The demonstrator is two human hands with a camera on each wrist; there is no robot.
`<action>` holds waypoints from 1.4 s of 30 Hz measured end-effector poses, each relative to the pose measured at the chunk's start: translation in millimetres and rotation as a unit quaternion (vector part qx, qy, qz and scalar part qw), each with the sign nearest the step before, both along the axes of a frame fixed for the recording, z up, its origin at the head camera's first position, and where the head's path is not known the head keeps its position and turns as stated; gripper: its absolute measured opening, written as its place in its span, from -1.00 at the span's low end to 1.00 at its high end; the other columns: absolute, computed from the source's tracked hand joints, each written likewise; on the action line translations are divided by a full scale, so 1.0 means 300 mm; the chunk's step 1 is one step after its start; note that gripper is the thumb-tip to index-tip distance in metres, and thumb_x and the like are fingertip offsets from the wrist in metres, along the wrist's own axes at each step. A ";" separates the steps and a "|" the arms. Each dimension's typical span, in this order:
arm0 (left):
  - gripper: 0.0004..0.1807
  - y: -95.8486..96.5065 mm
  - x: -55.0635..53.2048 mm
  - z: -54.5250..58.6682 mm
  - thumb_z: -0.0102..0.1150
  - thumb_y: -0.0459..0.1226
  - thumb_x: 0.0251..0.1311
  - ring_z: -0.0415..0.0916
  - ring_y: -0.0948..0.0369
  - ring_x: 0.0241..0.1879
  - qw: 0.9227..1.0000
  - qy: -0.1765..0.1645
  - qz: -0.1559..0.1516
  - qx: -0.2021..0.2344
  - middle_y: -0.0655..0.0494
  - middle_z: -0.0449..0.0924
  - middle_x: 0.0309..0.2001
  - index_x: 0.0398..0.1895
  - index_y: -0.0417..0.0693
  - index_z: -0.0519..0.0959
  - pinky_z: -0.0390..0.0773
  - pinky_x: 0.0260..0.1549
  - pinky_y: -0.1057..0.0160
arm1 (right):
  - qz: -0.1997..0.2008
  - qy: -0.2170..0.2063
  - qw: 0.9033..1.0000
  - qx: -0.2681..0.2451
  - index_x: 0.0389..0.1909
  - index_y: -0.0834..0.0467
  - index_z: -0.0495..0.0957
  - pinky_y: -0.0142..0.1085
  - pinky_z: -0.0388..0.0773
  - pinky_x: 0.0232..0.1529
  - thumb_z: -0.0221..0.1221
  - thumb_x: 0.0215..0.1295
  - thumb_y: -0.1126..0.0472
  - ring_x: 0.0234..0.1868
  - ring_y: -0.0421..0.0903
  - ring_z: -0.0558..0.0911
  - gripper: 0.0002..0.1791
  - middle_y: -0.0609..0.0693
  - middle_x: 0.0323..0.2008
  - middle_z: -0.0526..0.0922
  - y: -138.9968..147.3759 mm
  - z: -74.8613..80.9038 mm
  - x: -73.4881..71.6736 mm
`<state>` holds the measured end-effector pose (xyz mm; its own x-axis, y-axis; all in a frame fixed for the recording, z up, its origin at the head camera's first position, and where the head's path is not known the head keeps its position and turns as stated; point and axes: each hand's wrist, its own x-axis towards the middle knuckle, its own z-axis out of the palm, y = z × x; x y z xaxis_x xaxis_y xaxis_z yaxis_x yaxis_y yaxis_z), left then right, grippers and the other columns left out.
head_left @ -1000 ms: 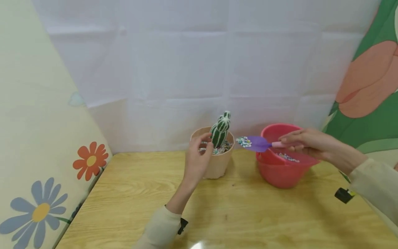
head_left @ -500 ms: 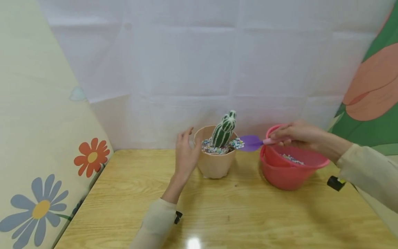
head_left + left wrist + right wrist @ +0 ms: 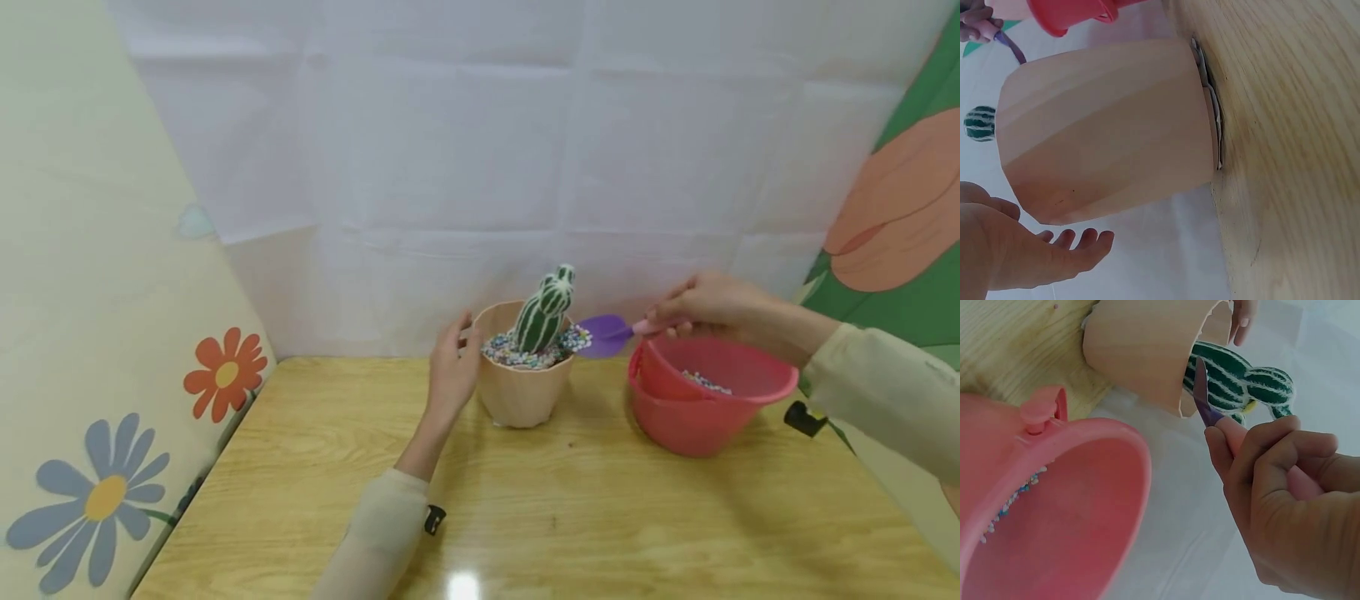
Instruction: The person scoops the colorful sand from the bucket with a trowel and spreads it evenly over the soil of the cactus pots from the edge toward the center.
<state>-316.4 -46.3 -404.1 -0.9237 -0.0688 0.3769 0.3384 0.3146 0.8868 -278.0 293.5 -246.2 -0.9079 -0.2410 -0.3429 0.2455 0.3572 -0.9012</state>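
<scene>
A green cactus with white stripes (image 3: 538, 327) leans to the right in a peach-coloured pot (image 3: 522, 398). Small multicoloured pebbles (image 3: 513, 357) lie round its base. My right hand (image 3: 716, 310) grips the pink handle of a small purple trowel (image 3: 604, 336). The trowel's tip, with pebbles on it, is at the pot's right rim; the right wrist view shows the blade edge-on in front of the cactus. Beside the pot's left rim is my left hand (image 3: 452, 371), its fingers loosely extended. In the left wrist view that hand (image 3: 1029, 250) holds nothing; whether it touches the pot I cannot tell.
A red bucket (image 3: 690, 429) stands on the wooden table (image 3: 600, 517), right of the pot, with more pebbles (image 3: 705, 382) inside. White cloth (image 3: 450, 150) hangs behind. Flower-painted panels (image 3: 90, 275) border both sides.
My right hand has brought the loaded trowel left to the pot's rim, then raised its handle so the blade tilts down. My left hand has moved from the cactus to the pot's left side.
</scene>
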 end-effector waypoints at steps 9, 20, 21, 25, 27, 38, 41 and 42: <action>-0.56 0.029 -0.018 0.001 -0.02 -0.22 0.55 0.50 -0.16 0.13 1.000 -0.027 -0.003 0.013 -0.21 0.44 0.32 0.37 -0.25 0.47 0.56 0.11 -0.07 | -0.008 0.009 0.999 0.030 0.23 0.51 0.46 -0.51 0.54 -0.53 0.23 0.42 0.35 -0.49 -0.23 0.60 -0.55 0.22 -0.16 0.75 0.012 0.035 -0.025; -0.58 0.044 -0.033 0.005 0.06 -0.21 0.51 0.50 -0.13 0.16 0.999 -0.032 0.006 0.030 -0.16 0.49 0.29 0.31 -0.22 0.53 0.52 0.16 -0.07 | -0.041 0.020 0.998 0.048 0.27 0.44 0.46 -0.45 0.60 -0.50 0.27 0.39 0.32 -0.46 -0.20 0.63 -0.51 0.18 -0.20 0.75 0.025 0.026 -0.060; -0.58 0.045 -0.034 0.006 0.05 -0.21 0.51 0.51 -0.14 0.15 0.999 -0.032 0.006 0.031 -0.17 0.49 0.29 0.32 -0.22 0.53 0.54 0.15 -0.07 | -0.045 0.021 0.998 0.048 0.28 0.43 0.46 -0.44 0.61 -0.49 0.26 0.40 0.31 -0.45 -0.19 0.63 -0.51 0.18 -0.19 0.75 0.025 0.024 -0.066; -0.57 0.050 -0.033 0.006 0.04 -0.22 0.51 0.55 -0.14 0.09 0.999 -0.035 0.002 0.035 -0.16 0.48 0.30 0.33 -0.22 0.51 0.62 0.03 -0.05 | -0.053 0.034 0.996 0.057 0.29 0.42 0.44 -0.41 0.65 -0.46 0.25 0.42 0.30 -0.44 -0.19 0.65 -0.50 0.17 -0.15 0.74 0.027 0.013 -0.083; -0.57 0.052 -0.032 0.002 0.03 -0.22 0.52 0.57 -0.12 0.07 0.999 -0.036 -0.001 0.037 -0.15 0.48 0.29 0.34 -0.22 0.51 0.66 -0.03 -0.03 | -0.050 0.052 0.995 0.076 0.28 0.42 0.46 -0.39 0.66 -0.45 0.27 0.41 0.29 -0.42 -0.17 0.66 -0.50 0.17 -0.15 0.75 0.029 0.005 -0.087; -0.54 0.062 -0.027 0.000 0.02 -0.15 0.53 0.56 -0.09 0.09 0.998 -0.047 -0.008 0.050 -0.13 0.45 0.33 0.36 -0.17 0.50 0.67 -0.05 -0.02 | -0.018 0.205 0.958 0.200 0.14 0.37 0.60 -0.29 0.69 -0.37 0.36 0.35 0.08 -0.33 -0.05 0.69 -0.49 0.13 -0.21 0.75 0.012 -0.027 -0.074; -0.56 0.062 -0.030 0.001 0.01 -0.19 0.53 0.55 -0.11 0.10 0.997 -0.048 -0.008 0.052 -0.15 0.44 0.33 0.36 -0.18 0.50 0.66 -0.02 -0.03 | -0.017 0.241 0.948 0.209 0.09 0.39 0.62 -0.28 0.69 -0.41 0.34 0.37 0.11 -0.35 -0.03 0.69 -0.54 0.16 -0.22 0.75 0.003 -0.029 -0.065; -0.56 0.063 -0.033 0.001 0.01 -0.21 0.53 0.55 -0.12 0.10 0.998 -0.046 -0.008 0.051 -0.15 0.44 0.33 0.35 -0.18 0.50 0.65 -0.01 -0.03 | -0.016 0.251 0.944 0.212 0.08 0.40 0.63 -0.28 0.69 -0.41 0.34 0.37 0.11 -0.36 -0.03 0.68 -0.55 0.18 -0.21 0.75 0.003 -0.030 -0.062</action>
<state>-326.2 -27.6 -403.8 -0.9556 -0.0869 0.2816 0.2580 0.2152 0.9419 -296.7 294.5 -255.1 -0.9863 -0.1477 0.0734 -0.1575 0.7112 -0.6852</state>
